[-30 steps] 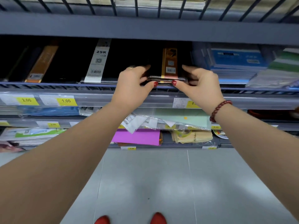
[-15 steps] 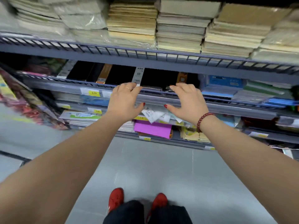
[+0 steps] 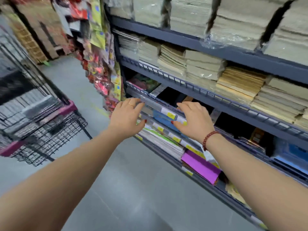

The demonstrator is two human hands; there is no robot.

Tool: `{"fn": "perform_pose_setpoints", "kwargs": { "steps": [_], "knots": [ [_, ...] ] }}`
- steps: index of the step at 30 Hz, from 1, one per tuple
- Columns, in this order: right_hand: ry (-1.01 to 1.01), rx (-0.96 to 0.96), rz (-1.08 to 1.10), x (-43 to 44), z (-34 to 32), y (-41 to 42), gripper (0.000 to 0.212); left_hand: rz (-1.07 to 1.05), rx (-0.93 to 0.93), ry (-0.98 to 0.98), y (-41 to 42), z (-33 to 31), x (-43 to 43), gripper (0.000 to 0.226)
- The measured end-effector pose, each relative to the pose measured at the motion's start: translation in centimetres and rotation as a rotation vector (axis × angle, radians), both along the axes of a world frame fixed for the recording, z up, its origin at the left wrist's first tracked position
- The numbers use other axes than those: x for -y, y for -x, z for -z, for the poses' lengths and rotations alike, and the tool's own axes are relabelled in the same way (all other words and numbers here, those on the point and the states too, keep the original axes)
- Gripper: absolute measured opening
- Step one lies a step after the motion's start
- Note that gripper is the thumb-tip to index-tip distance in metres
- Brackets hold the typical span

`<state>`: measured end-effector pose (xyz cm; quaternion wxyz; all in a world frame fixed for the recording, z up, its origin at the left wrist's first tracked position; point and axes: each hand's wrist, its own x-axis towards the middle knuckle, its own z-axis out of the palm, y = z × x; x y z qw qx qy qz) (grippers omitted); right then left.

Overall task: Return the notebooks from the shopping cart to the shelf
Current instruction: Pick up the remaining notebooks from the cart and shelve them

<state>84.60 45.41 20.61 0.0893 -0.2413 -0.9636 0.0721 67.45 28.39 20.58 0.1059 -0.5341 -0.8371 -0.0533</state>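
We hold left hand [image 3: 127, 118] and right hand [image 3: 194, 121] spread wide, gripping nothing | shelf [image 3: 236, 112] edge at our fingertips | shopping cart [image 3: 55, 135] well left of them.

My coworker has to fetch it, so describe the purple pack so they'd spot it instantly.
Find the grey shelving unit right of the aisle, then its lowest tier. The purple pack lies flat there, below the yellow price tags. It alone is bright purple; neighbours are pale.

Plainly a stationery shop, going by the grey metal shelving [image 3: 233, 54] at right piled with wrapped notebook stacks [image 3: 173, 59], yellow price labels [image 3: 170, 115] along its rails, hanging packaged goods [image 3: 98, 67] at upper left and a wire shopping cart [image 3: 50, 135] at left.
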Motion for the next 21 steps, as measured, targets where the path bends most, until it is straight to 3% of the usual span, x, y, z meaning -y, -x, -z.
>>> {"fn": "perform_pose_setpoints", "kwargs": {
  "steps": [13, 16, 21],
  "knots": [
    [-0.074, -0.023, -0.351, 19.1, -3.4, 23.4, 0.061, -0.393, -0.007, 0.012, 17.8, -2.8, 25.0, 0.056],
    [-0.048, -0.043, -0.408, 23.2, -3.6, 27.9, 0.066, -0.444, -0.012, 0.005, 20.7, -2.8, 29.7, 0.055],
    [-0.033, -0.047, -0.486, 28.0, -3.2, 34.0, 0.058, -0.555, 0.014, -0.002, 24.6, -2.1, 35.3, 0.055]
  ]
}}
